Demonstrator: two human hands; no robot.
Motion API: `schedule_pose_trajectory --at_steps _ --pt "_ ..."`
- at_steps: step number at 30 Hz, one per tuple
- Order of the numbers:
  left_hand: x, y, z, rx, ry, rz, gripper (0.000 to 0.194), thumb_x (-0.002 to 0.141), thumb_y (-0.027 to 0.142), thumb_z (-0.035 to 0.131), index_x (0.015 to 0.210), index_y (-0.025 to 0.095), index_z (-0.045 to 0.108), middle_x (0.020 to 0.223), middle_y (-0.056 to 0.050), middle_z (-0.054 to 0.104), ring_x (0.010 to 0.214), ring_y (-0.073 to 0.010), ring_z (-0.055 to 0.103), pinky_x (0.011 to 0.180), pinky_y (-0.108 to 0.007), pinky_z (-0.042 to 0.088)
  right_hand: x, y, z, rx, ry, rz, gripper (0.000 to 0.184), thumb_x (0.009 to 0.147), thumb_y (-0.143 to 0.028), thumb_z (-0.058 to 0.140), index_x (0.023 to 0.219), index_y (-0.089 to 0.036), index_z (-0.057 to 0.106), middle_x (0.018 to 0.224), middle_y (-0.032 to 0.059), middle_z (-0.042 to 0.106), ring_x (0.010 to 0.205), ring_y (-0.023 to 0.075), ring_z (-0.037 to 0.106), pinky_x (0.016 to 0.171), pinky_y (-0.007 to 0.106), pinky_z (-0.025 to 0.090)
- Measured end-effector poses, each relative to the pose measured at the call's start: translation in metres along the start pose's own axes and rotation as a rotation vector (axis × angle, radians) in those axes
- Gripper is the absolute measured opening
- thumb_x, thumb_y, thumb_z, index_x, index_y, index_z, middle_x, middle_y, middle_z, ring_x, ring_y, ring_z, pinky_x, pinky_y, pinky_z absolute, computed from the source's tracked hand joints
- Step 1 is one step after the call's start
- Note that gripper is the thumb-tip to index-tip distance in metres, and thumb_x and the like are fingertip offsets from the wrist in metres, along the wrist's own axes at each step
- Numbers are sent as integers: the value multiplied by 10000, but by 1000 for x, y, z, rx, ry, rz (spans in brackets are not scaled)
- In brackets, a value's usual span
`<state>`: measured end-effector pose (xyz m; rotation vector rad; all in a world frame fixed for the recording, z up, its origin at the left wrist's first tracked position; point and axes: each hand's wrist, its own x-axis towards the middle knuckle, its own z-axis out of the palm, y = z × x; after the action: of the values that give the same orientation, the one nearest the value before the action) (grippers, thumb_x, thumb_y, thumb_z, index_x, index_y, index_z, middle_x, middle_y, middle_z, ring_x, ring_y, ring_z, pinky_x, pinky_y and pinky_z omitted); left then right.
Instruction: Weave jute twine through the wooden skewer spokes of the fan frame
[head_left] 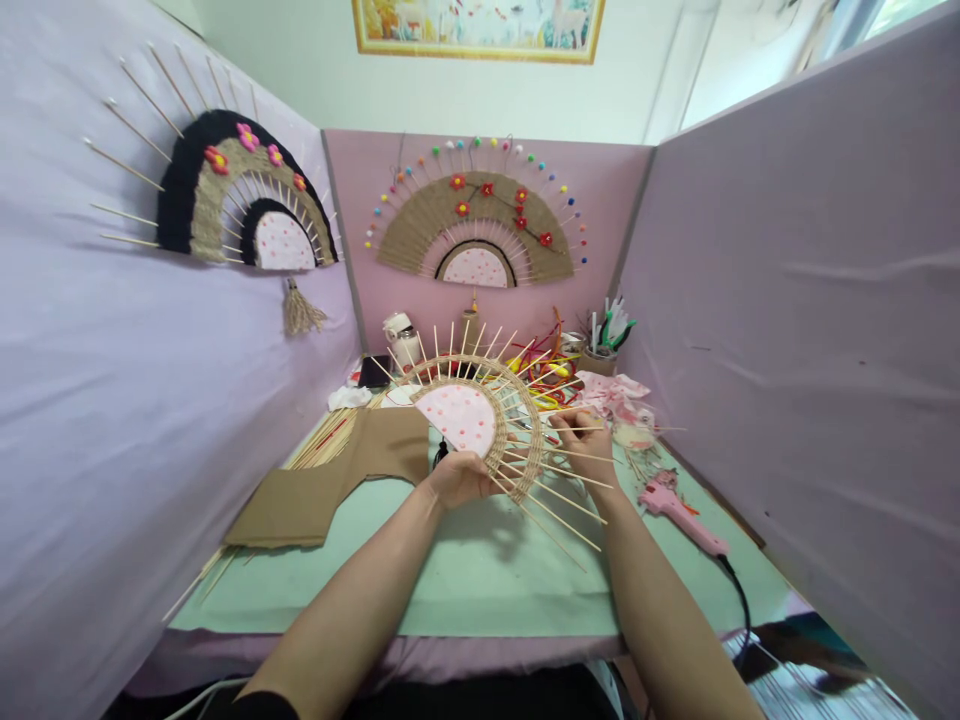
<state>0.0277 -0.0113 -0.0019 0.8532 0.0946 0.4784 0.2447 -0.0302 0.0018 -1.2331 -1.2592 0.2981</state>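
Observation:
A half-round fan [459,418] is held up over the table, tilted, with a pink dotted centre, thin wooden sticks spreading outward and bands of woven twine [534,440] around it. My left hand [466,480] grips its lower edge, thumb in front and the other fingers partly hidden behind. At the fan's right side, my right hand [583,445] is closed in a pinch among the outer stick ends. What lies between its fingertips is too small to make out. A small black tassel [440,453] hangs by the fan's straight edge.
Cut cardboard [300,505] lies over loose sticks at left. A pink glue gun [686,518] with a black cord rests at right. Behind are a white bottle [403,340], colourful pipe cleaners [551,365] and a tool holder [598,360]. Finished fans [480,215] hang on the partitions.

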Motion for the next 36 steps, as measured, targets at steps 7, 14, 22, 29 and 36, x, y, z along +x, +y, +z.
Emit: schedule_pose_trajectory --at_steps 7,14,22,29,36 --pt "-1 3 5 -72 -51 17 710 591 90 426 1300 133 433 1154 -140 604 1087 -302 549 884 -433 397 0 2 0 3 -24 -3 285 735 -447 603 714 -163 620 591 14 584 506 126 469 489 252 381" --pt "-2 3 11 -71 -86 -18 747 569 96 452 1314 120 406 1182 -162 578 1105 -311 533 891 -431 393 0 5 3 10 -44 -1 334 719 -499 600 699 -166 620 597 25 589 512 137 484 487 261 384" --pt "-7 12 10 -56 -59 47 732 598 89 424 1327 146 390 1252 -149 533 1164 -332 479 923 -526 358 4 -1 -11 -14 -8 -34 280 724 -439 612 653 -169 593 566 -7 537 511 117 443 490 248 348" --pt "-13 25 -2 -7 -38 44 682 600 77 437 1280 119 437 1250 -174 528 1141 -345 497 907 -526 378 9 2 -25 -32 121 -100 226 742 -396 607 728 -171 609 635 1 562 573 126 461 538 255 362" --pt "-16 27 -11 10 -53 -8 637 602 85 428 1235 122 483 1200 -168 568 1101 -336 532 867 -512 417 7 -2 -27 -42 171 -238 156 783 -328 579 772 -178 617 737 33 598 682 158 524 641 289 415"
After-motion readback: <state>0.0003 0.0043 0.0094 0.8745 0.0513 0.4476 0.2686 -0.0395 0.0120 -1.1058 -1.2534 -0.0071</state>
